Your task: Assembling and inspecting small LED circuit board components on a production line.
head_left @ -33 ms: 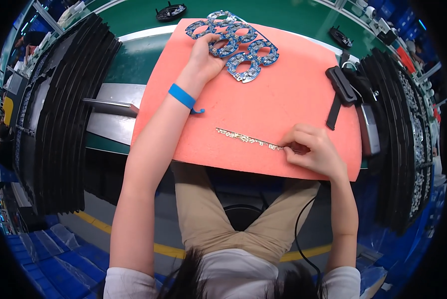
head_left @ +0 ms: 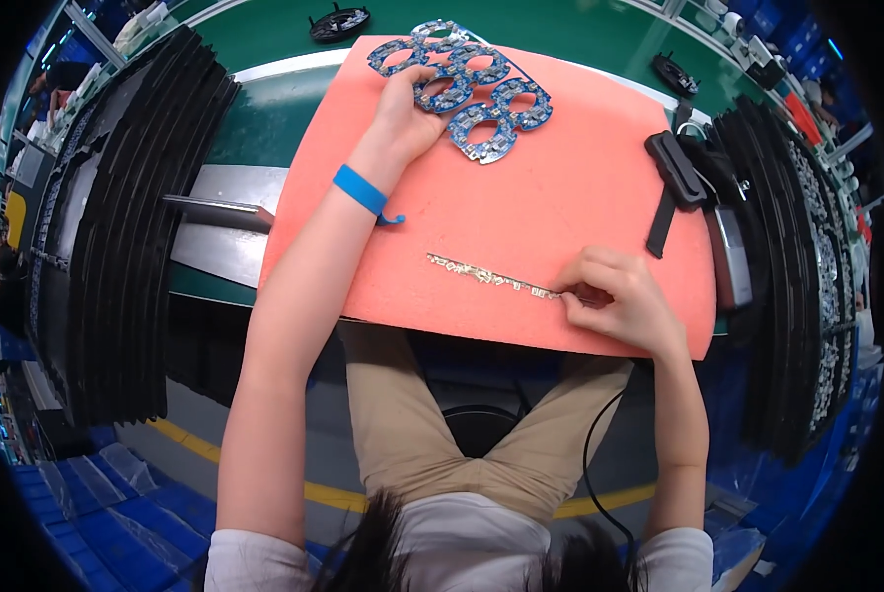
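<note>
My left hand (head_left: 409, 120) is closed on the near left edge of a blue circuit board panel (head_left: 506, 109). The panel is made of several joined rings covered with small parts, and sits at the far side of the pink mat (head_left: 521, 197). A blue band (head_left: 360, 189) circles my left wrist. Nearer to me, my right hand (head_left: 612, 296) pinches the right end of a circuit board (head_left: 481, 274). That board appears almost edge-on, as a thin dark line with small pale parts along its near side. My fingers hide its right end.
Stacks of black trays stand at the left (head_left: 116, 227) and right (head_left: 797, 276). A black strapped device (head_left: 675, 170) lies on the mat's right side, beside a grey box (head_left: 732, 257). Two black parts, one far left (head_left: 338, 25) and one far right (head_left: 675, 73), rest on the green table.
</note>
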`<state>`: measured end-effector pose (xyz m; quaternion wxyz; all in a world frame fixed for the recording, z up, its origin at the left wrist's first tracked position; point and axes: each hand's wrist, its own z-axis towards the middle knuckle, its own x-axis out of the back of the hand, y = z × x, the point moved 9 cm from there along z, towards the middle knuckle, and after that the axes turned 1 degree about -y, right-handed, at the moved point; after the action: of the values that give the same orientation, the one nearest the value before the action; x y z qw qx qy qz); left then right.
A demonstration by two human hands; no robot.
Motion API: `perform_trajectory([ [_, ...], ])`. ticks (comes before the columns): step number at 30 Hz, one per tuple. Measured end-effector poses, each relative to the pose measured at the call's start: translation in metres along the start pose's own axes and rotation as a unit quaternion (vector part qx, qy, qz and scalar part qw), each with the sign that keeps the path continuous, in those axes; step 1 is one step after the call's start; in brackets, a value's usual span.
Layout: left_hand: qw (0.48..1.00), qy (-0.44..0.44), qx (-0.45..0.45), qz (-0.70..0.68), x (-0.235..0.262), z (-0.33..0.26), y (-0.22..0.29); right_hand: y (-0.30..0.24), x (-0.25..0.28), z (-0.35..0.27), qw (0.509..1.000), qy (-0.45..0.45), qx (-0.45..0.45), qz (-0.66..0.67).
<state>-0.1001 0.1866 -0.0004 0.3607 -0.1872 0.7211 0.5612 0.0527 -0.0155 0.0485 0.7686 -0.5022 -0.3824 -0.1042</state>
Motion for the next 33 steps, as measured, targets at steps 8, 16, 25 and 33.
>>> perform_trajectory([
  [8,1.000,-0.024,-0.002,0.002,-0.003,0.004,0.000,-0.004,-0.002,-0.005,1.000,0.019,0.005,0.006],
  [16,1.000,-0.026,0.002,-0.003,0.003,0.010,-0.002,-0.001,0.000,-0.009,0.998,0.053,-0.013,-0.021],
  [25,1.000,-0.030,0.001,-0.008,0.002,0.010,-0.003,-0.012,-0.011,-0.014,0.998,0.041,0.042,0.014],
  [33,1.000,-0.029,-0.009,0.000,0.003,0.009,0.000,-0.016,-0.012,-0.020,0.998,0.056,0.032,-0.004],
])
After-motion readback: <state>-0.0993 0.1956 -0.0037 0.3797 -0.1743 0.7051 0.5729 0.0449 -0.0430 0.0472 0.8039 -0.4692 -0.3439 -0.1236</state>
